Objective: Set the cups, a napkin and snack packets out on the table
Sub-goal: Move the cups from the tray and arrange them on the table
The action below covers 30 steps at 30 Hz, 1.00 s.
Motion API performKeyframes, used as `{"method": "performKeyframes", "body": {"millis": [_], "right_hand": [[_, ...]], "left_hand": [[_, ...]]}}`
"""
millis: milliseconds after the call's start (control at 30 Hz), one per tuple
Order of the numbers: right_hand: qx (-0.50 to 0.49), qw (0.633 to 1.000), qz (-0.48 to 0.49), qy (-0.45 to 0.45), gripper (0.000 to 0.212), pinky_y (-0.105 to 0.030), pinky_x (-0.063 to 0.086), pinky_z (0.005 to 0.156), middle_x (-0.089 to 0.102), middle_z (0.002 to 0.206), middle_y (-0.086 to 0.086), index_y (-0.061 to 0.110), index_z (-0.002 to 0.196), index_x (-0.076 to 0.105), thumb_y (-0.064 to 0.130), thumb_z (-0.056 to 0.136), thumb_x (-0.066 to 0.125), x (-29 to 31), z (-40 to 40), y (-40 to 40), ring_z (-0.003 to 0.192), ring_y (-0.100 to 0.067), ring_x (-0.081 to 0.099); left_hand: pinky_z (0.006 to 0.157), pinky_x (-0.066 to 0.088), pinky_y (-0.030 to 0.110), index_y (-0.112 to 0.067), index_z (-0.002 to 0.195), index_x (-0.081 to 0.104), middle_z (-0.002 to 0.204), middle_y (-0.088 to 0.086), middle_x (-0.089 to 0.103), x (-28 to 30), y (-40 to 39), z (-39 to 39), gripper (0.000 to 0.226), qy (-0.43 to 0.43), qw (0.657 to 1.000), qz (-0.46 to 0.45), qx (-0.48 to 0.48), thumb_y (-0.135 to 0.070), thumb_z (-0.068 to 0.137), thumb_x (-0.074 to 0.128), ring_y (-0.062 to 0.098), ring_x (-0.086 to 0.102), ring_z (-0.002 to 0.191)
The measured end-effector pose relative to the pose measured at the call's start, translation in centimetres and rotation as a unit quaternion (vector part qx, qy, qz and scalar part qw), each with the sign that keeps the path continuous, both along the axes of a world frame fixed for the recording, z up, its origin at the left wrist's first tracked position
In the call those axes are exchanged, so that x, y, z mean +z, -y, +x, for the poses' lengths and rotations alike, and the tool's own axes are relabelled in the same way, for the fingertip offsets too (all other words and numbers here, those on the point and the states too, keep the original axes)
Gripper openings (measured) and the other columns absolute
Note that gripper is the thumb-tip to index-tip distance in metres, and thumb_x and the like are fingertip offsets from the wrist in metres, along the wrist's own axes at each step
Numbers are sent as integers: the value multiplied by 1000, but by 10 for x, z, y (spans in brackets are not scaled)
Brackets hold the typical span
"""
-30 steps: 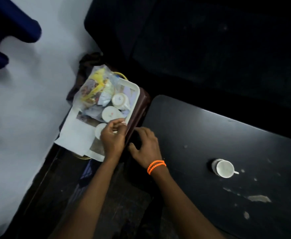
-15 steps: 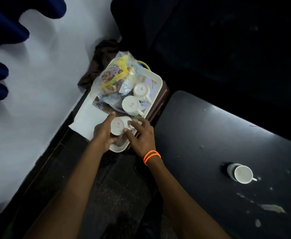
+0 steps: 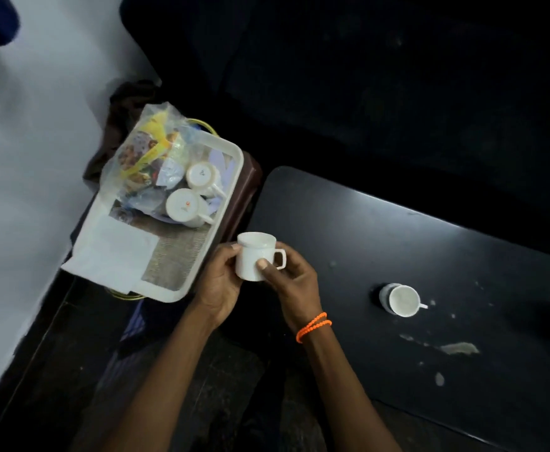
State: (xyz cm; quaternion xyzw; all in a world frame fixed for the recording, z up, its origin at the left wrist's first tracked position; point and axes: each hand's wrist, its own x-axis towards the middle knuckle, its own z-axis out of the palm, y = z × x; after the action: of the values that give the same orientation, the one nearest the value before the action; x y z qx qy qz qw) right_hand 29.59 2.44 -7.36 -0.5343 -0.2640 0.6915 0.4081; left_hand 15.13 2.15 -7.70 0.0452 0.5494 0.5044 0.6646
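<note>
Both hands hold a white cup (image 3: 254,256) upright in the air, between the tray and the black table (image 3: 397,249). My left hand (image 3: 219,282) grips its left side, my right hand (image 3: 291,282) its front, thumb beside the handle. A white tray (image 3: 231,177) at the left holds two more white cups (image 3: 182,205) (image 3: 201,175) turned upside down, a clear bag of snack packets (image 3: 146,154) and a white napkin (image 3: 113,252). Another white cup (image 3: 402,300) stands upright on the table.
The tray rests on a brown stand (image 3: 247,190) against the table's left end. A white wall (image 3: 32,158) runs along the left. Dark seating (image 3: 364,76) lies behind the table. Pale stains (image 3: 456,348) mark the table near its front edge.
The cup that my hands were reaching for on the tray has been lifted off it and turned upright. Both hands moved right with it toward the table.
</note>
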Motion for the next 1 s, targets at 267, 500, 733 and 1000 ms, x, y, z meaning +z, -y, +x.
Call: {"method": "performKeyframes", "body": {"millis": [267,500,733,1000], "right_hand": [[-146,974,-27,172,56,-38,57,100,71,127,-14,10,126,70,-4,74,88,-37,104,43,117,-24,70],[-254,933,-111,230,65,-38,56,105,77,122,9,24,129,72,-8,74,82,-56,130,82,116,-8,71],[-303,910,-119,256,63,-28,57,101,76,122,11,27,129,73,-4,74,84,-63,140,84,115,-6,71],[-363,853,-237,290,70,-16,55,78,74,114,-7,14,135,64,2,71,90,-68,125,92,94,-18,72]], "left_hand": [[98,58,40,-19,100,75,100,-3,77,-49,-7,116,33,-126,963,-24,-235,-47,84,67,22,70,106],[90,50,21,-31,109,74,108,-18,75,-63,3,175,41,-211,899,-1,-383,-59,82,60,4,67,105],[103,47,29,-31,130,67,123,-16,69,-60,5,205,51,-204,895,-4,-396,-55,86,55,6,62,120],[112,38,27,-28,151,50,148,-11,56,-58,11,217,86,-226,898,-17,-378,-72,78,52,7,51,137]]}}
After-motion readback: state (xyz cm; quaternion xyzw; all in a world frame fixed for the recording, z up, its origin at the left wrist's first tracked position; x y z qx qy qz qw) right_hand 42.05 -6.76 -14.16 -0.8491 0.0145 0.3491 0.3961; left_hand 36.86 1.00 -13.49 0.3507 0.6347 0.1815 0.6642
